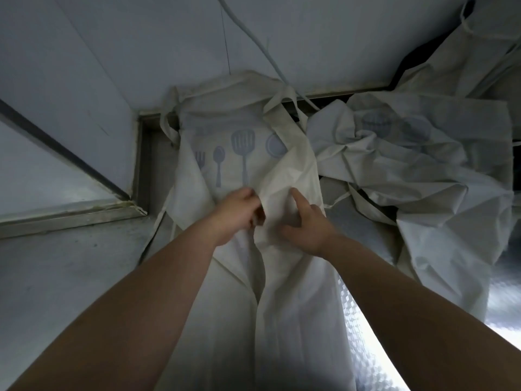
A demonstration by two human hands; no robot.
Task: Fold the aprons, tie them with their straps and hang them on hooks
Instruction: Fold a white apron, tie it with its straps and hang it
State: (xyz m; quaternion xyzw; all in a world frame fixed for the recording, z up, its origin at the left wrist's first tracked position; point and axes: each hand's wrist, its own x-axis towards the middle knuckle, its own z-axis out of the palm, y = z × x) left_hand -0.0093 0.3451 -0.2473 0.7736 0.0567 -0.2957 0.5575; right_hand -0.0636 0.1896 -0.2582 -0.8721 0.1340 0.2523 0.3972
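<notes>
A cream apron (225, 153) printed with a fork, a spoon and a spatula lies spread lengthwise on a steel counter (64, 266). Its right side is folded inward over the print. My left hand (238, 213) pinches the edge of that folded flap near the apron's middle. My right hand (303, 224) rests on the flap with the forefinger stretched out and the thumb spread. A strap (277, 100) runs from the apron's top toward the wall.
A second, crumpled apron (408, 170) lies in a heap to the right and climbs the wall at top right. A white cord (253, 40) hangs down the wall behind. A recessed basin edge (141, 165) runs along the back left.
</notes>
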